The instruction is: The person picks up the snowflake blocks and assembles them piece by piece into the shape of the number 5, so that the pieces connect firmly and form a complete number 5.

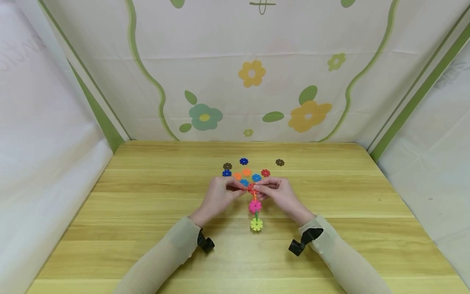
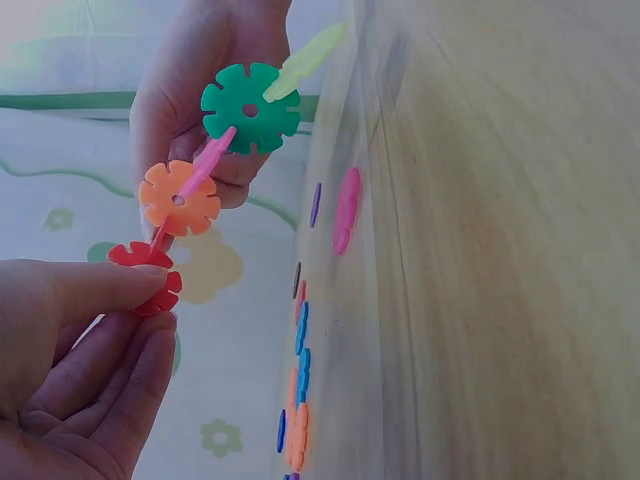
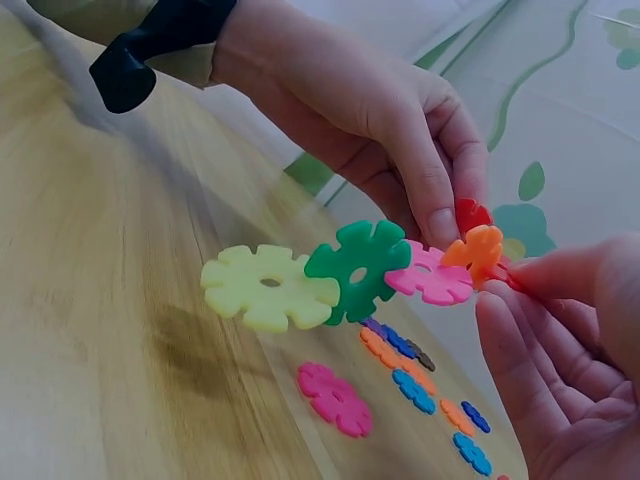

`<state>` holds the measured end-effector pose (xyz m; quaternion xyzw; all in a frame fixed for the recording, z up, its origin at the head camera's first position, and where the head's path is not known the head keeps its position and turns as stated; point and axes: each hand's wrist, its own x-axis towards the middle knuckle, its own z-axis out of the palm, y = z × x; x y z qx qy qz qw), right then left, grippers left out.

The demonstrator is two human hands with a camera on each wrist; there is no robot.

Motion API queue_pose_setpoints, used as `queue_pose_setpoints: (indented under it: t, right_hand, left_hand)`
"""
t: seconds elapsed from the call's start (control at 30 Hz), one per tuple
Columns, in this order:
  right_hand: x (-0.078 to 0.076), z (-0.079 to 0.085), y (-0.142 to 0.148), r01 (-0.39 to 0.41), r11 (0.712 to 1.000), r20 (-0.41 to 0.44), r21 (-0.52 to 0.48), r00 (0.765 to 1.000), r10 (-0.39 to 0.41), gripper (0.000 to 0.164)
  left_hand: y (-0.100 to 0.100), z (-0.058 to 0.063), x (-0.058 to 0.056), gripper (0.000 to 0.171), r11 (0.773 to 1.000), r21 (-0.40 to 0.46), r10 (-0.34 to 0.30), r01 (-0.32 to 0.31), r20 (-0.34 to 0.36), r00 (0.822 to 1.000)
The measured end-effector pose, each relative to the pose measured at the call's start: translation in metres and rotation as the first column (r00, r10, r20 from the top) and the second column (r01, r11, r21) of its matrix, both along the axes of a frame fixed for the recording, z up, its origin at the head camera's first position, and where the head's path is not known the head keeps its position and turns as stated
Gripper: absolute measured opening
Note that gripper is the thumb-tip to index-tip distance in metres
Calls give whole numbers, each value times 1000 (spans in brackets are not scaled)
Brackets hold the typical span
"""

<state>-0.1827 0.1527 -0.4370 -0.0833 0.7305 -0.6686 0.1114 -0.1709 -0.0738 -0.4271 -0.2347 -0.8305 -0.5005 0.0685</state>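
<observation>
Thumb and fingers of my left hand (image 1: 219, 194) pinch a red notched flower disc (image 2: 146, 290). My right hand (image 1: 279, 192) pinches a second red disc (image 3: 508, 275) right beside it, mostly covered by the fingertips. From the red discs a chain of interlocked discs runs toward me over the table. It goes through an orange disc (image 3: 477, 252), a pink disc (image 3: 432, 273) and a green disc (image 3: 357, 271) to a pale yellow disc (image 1: 256, 224) at the free end. Neighbouring discs slot together at an angle, as the left wrist view shows.
Several loose discs lie on the wooden table (image 1: 154, 212) just beyond the hands, among them a dark blue disc (image 1: 244, 161), a brown disc (image 1: 280, 162) and a red disc (image 1: 265, 173). Under the chain lies a loose pink disc (image 3: 335, 400). A patterned cloth (image 1: 220, 81) hangs behind.
</observation>
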Motion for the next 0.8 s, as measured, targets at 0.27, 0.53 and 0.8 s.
queue_pose_setpoints:
  t: [0.27, 0.53, 0.8]
  right_hand:
    - [-2, 0, 7, 4, 1000, -2, -19, 1000, -4, 21]
    - [-2, 3, 16, 25, 999, -15, -40, 1000, -25, 21]
    - [-2, 3, 19, 33, 999, -9, -22, 999, -33, 18]
  left_hand:
    - [-11, -3, -3, 16, 1000, 15, 26, -27, 109, 994]
    - [-37, -8, -19, 27, 992, -78, 116, -104, 173, 978]
    - [-50, -9, -34, 38, 970, -208, 174, -128, 218, 960]
